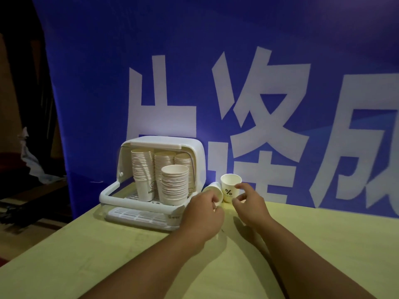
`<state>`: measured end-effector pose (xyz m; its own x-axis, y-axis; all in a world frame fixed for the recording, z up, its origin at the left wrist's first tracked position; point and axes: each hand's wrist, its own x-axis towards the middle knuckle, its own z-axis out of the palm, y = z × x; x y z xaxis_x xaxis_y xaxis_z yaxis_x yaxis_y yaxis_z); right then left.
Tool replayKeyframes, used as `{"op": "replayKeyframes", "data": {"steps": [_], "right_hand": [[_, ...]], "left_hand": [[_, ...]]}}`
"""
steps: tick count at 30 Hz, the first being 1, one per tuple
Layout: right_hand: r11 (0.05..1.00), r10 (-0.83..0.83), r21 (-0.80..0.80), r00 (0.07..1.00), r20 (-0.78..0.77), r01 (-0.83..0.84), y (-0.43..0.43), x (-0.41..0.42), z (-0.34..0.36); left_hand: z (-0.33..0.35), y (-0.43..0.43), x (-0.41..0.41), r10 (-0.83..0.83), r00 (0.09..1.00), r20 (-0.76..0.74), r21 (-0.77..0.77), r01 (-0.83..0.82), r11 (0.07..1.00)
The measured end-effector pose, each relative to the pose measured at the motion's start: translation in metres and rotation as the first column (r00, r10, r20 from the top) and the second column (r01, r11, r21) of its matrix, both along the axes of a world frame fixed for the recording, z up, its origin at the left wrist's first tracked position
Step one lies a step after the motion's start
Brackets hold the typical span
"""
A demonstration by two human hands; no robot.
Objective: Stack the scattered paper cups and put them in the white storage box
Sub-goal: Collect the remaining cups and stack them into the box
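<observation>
One cup (214, 190), seemingly in left hand (205, 210)
</observation>
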<state>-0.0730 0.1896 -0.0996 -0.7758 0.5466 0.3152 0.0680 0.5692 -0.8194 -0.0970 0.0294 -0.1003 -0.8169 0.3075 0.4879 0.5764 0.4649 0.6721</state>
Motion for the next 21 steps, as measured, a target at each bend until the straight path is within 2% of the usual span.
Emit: {"op": "replayKeyframes", "data": {"steps": [2, 4, 8, 11, 15, 19, 21], "right_hand": [[0.999, 0.012, 0.03, 0.998, 0.059, -0.013, 0.008, -0.002, -0.01], [0.997, 0.02, 0.077, 0.996, 0.084, -0.026, 0.017, -0.005, -0.017], [0.985, 0.071, 0.15, 0.993, 0.091, -0.085, 0.028, -0.013, -0.027], [0.983, 0.025, 0.18, 0.991, 0.128, -0.048, 0.035, -0.02, -0.033], [0.957, 0.051, 0.282, 0.997, 0.065, -0.067, 0.032, -0.019, -0.033], [0.908, 0.018, 0.409, 0.982, 0.187, -0.095, 0.027, -0.017, -0.032], [0.925, -0.022, 0.377, 0.987, 0.156, -0.039, 0.026, -0.015, -0.032]], "left_hand": [[-0.01, 0.016, -0.01, 0.003, 0.99, 0.142, -0.043, 0.004, 0.999], [-0.016, 0.031, -0.021, -0.019, 0.976, 0.217, -0.087, 0.038, 0.996], [-0.023, 0.047, -0.039, -0.165, 0.94, 0.3, 0.004, 0.172, 0.985], [-0.029, 0.049, -0.05, -0.177, 0.941, 0.29, -0.012, 0.189, 0.982], [-0.033, 0.05, -0.054, -0.182, 0.956, 0.231, -0.088, 0.207, 0.974], [-0.035, 0.049, -0.052, -0.192, 0.964, 0.183, -0.094, 0.212, 0.973], [-0.035, 0.049, -0.052, -0.2, 0.965, 0.167, -0.106, 0.22, 0.97]]}}
